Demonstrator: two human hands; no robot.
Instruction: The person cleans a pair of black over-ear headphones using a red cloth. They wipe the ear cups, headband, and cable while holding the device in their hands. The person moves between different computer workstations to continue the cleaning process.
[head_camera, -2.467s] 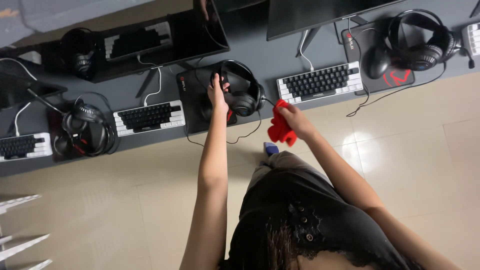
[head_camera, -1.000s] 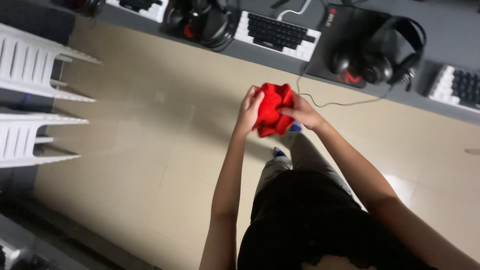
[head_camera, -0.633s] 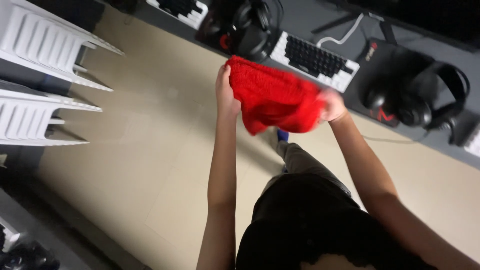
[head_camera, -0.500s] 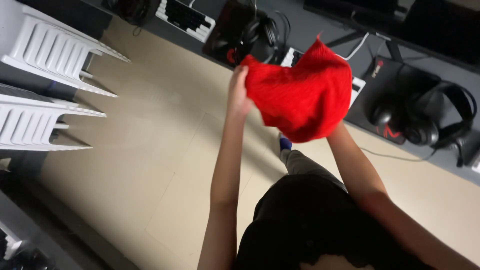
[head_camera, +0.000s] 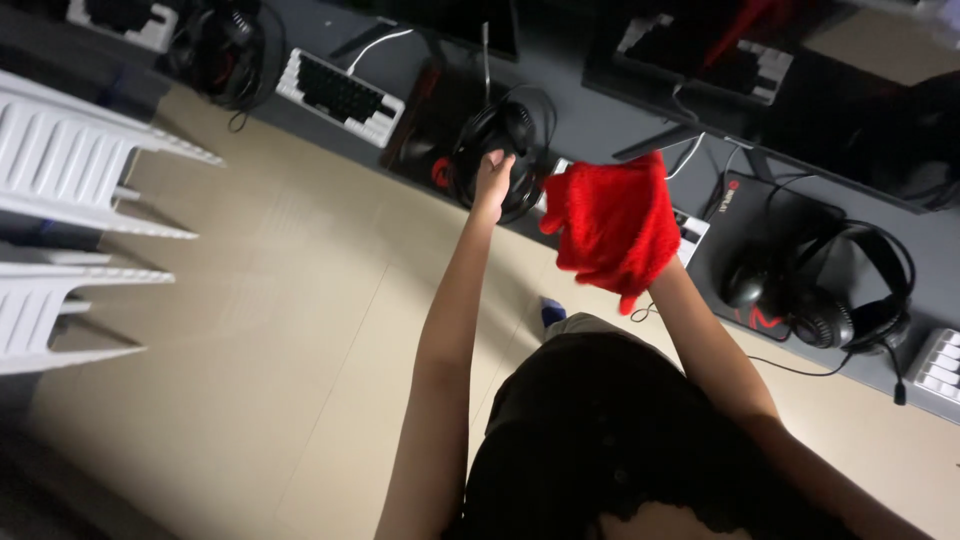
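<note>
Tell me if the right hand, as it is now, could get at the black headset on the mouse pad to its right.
Probably yes: the headset lies uncovered on the desk just beside the right hand, nothing between. But that hand is wrapped in the red cloth, so gripping would be awkward.

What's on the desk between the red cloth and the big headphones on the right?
In the head view, a black mouse sits on a dark mouse pad between the red cloth and those headphones.

The person wore a black top (head_camera: 610, 440), sleeveless. Both arms were bare to the shoulder. A blue shoe tip (head_camera: 552, 312) showed at twelve o'clock of the top.
</note>
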